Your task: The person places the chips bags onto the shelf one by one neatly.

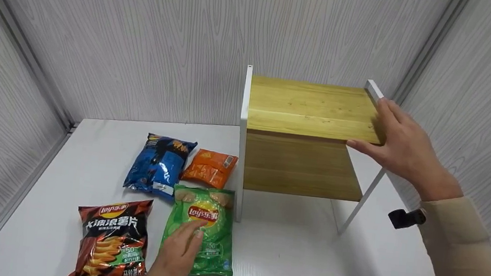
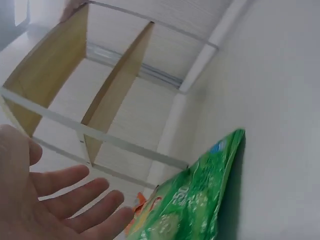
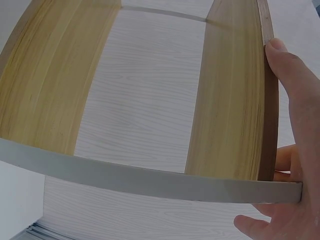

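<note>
A small two-tier shelf (image 1: 311,110) with wooden boards and a white frame stands at the right of the white table. My right hand (image 1: 407,147) grips its top right corner. In the right wrist view the thumb (image 3: 287,60) presses the top board's edge, and other fingers reach past the frame. My left hand (image 1: 176,254) is held over a green Lay's chip bag (image 1: 217,239), which lies face up beside the shelf's left leg. The left wrist view shows its fingers (image 2: 85,197) loosely spread, holding nothing, with the green bag beyond them.
Left of the green bag lies a red and black chip bag (image 1: 115,238). Behind them are a blue chip bag (image 1: 157,165) and a smaller orange bag (image 1: 210,169), close to the shelf's left side. Grey wood-patterned walls (image 1: 168,49) enclose the table.
</note>
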`<action>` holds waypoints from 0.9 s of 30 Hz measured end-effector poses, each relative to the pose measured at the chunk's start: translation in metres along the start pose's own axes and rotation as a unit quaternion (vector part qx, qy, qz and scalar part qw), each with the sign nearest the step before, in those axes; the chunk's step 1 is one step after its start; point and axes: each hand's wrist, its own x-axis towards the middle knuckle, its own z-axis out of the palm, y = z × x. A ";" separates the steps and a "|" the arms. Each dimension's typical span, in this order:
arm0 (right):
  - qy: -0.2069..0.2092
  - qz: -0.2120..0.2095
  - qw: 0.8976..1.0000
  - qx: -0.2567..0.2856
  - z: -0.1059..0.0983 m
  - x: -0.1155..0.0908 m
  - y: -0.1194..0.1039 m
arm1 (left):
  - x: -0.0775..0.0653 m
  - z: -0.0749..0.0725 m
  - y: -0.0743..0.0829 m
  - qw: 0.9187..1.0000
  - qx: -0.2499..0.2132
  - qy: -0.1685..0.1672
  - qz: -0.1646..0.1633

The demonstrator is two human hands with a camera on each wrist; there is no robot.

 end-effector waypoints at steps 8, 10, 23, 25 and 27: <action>-0.004 0.004 1.000 0.007 0.000 0.000 -0.001 | 0.010 0.004 -0.003 0.945 0.290 0.084 0.124; -0.003 0.003 1.000 0.008 -0.001 0.000 -0.001 | 0.012 0.008 -0.008 0.940 0.316 0.062 0.109; 0.007 -0.010 1.000 0.009 0.000 -0.001 0.000 | 0.017 0.028 -0.049 0.926 0.370 -0.075 0.031; 0.006 -0.008 1.000 0.010 0.000 -0.001 0.000 | 0.017 0.029 -0.052 0.925 0.373 -0.074 0.024; 0.006 -0.006 1.000 0.009 0.000 0.000 -0.001 | 0.015 0.031 -0.055 0.925 0.372 -0.070 0.018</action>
